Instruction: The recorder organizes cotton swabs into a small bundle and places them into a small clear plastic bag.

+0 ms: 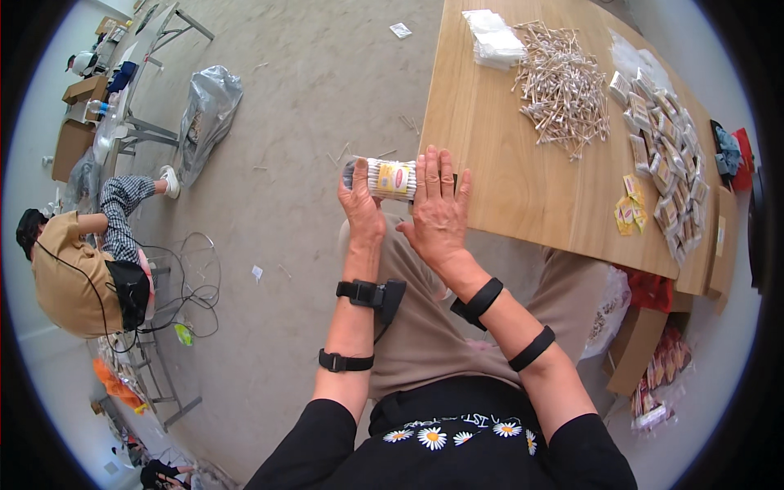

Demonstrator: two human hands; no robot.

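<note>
Swab pack: a clear plastic bag of white-tipped cotton swabs, roughly cylindrical, lies sideways between the two hands, just beyond the near left corner of the light-brown wooden table.
Left hand: the bare left hand has its grip curled around the pack's left end, thumb on the near side; the far fingertips are hidden. Firm but light suits it best, as thin plastic probably creases or slips when squeezed hard.
Right hand: the bare right hand has its grip flat, fingers straight and close together along the pack's right end, thumb apart. An even, flat palm should level the swab ends better than poking fingertips.
Yellow label: the yellow-and-white printed label faces up; keeping it smooth and centred seems wise.
Floor below: the pack hangs over the grey floor, where stray swabs lie; working above the table would catch spills.
Swab heap: the loose white-tipped swabs lie on the table, well apart from the pack.
</note>
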